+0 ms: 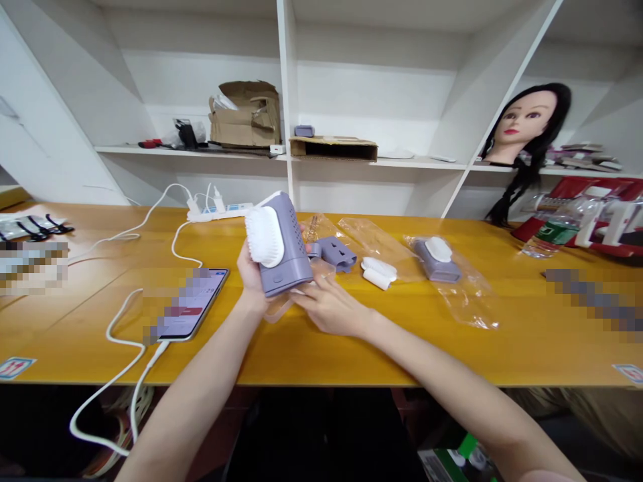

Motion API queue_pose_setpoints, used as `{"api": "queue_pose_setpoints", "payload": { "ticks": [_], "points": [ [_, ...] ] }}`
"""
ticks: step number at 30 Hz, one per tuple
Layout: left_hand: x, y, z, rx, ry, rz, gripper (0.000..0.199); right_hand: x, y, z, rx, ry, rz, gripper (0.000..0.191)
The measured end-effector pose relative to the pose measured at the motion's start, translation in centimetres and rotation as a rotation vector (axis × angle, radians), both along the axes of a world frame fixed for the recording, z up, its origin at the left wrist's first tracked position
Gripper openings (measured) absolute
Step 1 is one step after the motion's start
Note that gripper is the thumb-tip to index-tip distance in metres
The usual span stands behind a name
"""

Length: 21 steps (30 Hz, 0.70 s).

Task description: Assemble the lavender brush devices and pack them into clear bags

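Purple brush device [294,244] tilted, clamped in your left hand [248,274] | your right hand [334,308] at its 5 o'clock edge, can't tell grip | phone [195,308] 8 o'clock | second device [438,261] 3 o'clock

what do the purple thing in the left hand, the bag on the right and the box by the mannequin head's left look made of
Device: probably matte plastic, evenly coloured with moulded holes.
Bag: clear, glossy plastic film, crinkled with highlights.
Box: likely cardboard, dull brown.
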<state>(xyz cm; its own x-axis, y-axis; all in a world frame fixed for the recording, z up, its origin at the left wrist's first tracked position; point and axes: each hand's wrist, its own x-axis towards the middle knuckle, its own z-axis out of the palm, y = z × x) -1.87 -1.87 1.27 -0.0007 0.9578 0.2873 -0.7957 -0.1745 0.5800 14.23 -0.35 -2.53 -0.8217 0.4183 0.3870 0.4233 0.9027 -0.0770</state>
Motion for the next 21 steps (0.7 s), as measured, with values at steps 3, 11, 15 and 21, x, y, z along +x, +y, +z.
{"api": "queue_pose_setpoints", "payload": {
  "ticks": [3, 11, 15, 21],
  "points": [
    [0.2, 0.1, 0.0, -0.011, 0.008, -0.028, 0.054, -1.5, -1.0, -0.3, 0.120, -0.101, 0.057, 0.034],
    [0.8, -0.1, 0.6, -0.088, -0.019, 0.025, 0.053, 1.4, -2.2, 0.7, 0.131, -0.263, 0.133, 0.024],
    [0.5, 0.1, 0.3, -0.083, -0.016, 0.012, 0.053, 4.1, -1.9, 1.4, 0.106, -0.250, 0.042, 0.034],
    [1.5, 0.5, -1.9, -0.128, 0.108, -0.254, 0.055, 8.1, 2.9, 4.1, -0.034, 0.469, -0.342, 0.050]
  ]
}}
